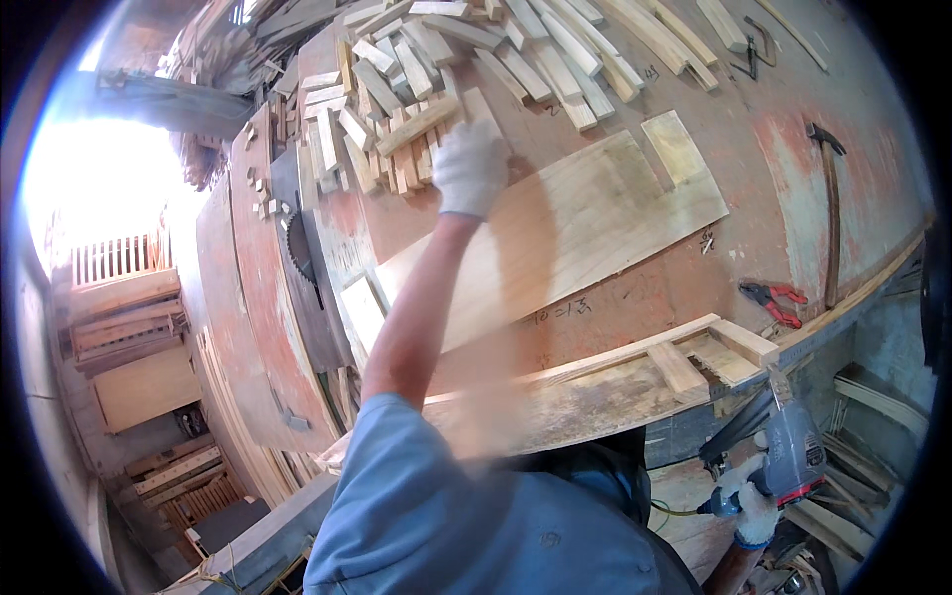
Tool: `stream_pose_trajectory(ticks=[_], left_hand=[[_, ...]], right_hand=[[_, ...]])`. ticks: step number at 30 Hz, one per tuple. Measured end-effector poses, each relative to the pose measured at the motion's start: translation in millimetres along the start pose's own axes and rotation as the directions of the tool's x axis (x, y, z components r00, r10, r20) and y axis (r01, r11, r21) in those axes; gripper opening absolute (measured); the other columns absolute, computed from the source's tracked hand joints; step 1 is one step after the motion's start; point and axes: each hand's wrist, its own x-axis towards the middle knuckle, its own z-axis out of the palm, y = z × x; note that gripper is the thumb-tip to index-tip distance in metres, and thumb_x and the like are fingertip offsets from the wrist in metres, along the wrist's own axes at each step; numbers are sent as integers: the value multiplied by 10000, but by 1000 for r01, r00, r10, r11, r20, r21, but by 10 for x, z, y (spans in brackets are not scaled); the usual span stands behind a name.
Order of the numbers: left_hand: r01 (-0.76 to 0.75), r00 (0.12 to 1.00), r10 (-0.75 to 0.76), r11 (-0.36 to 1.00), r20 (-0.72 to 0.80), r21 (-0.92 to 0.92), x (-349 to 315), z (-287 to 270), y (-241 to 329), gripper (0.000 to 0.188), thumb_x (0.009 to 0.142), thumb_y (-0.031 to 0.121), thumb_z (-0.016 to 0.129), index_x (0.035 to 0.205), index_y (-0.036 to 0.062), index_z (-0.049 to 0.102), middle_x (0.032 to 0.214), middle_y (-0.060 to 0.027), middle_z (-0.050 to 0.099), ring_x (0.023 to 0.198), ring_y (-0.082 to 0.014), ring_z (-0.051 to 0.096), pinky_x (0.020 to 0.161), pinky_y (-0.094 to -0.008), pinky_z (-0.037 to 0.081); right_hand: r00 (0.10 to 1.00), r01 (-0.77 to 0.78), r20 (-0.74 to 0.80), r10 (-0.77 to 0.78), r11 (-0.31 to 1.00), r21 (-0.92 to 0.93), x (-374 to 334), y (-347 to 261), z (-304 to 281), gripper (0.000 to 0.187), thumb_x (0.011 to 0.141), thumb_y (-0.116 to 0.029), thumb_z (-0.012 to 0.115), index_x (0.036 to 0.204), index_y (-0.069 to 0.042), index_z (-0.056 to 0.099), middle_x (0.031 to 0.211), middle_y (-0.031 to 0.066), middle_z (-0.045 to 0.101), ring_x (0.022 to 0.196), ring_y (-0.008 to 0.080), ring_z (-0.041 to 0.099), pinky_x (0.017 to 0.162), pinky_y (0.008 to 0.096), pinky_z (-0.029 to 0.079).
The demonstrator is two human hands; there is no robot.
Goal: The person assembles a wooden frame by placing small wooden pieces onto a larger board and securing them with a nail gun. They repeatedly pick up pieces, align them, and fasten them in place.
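- At the near right of the piled blocks, the left hand reached out in its white glove; blur and the glove hid the fingers, so how far its grip stood open, and whether it had a block, could not be told.
- Low at the right, past the edge of the table, the right hand had its grip closed round the handle of the nailer, nose up by the corner of the wood frame; contact there could not be made out.
- The frame lay along the near edge, so a push from the nailer might have tipped or shifted it, with no hand bracing it.
- A trigger squeezed while attention was on the pile might have sent a nail astray.
- Pulling one block from so loose a heap might have slid others onto the plywood.
- The toothed saw blade stood left of the pile, a cutting risk if the arm swung that way.
- As for writing, dark handwritten marks showed on the table beside the plywood; the nailer bore small pale print, too small to read. No brand could be made out.
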Motion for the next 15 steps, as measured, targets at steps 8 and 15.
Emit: stream_pose_trajectory(ticks=[8, 15], left_hand=[[-149, 957, 168, 984, -237, 94, 501, 63, -1050, 351, 952, 276, 667, 1273, 135, 653, 1170, -133, 718, 1124, -384, 662, 976, -518, 521], [-7, 995, 3, 999, -103, -41, 746, -100, -966, 304, 924, 293, 611, 1155, 126, 719, 1146, -168, 734, 1132, -391, 673, 948, -526, 524]], right_hand=[[999, 9, -33, -10, 1000, -9, 2, -96, 151, 454, 847, -32, 709, 1291, 1, 623, 1061, 86, 702, 938, 204, 666, 856, 368, 543], [997, -3, -77, 2, 1000, -14, -10, -96, 182, 476, 851, -40, 720, 1312, 6, 613, 1070, 89, 702, 946, 210, 667, 863, 371, 545]])
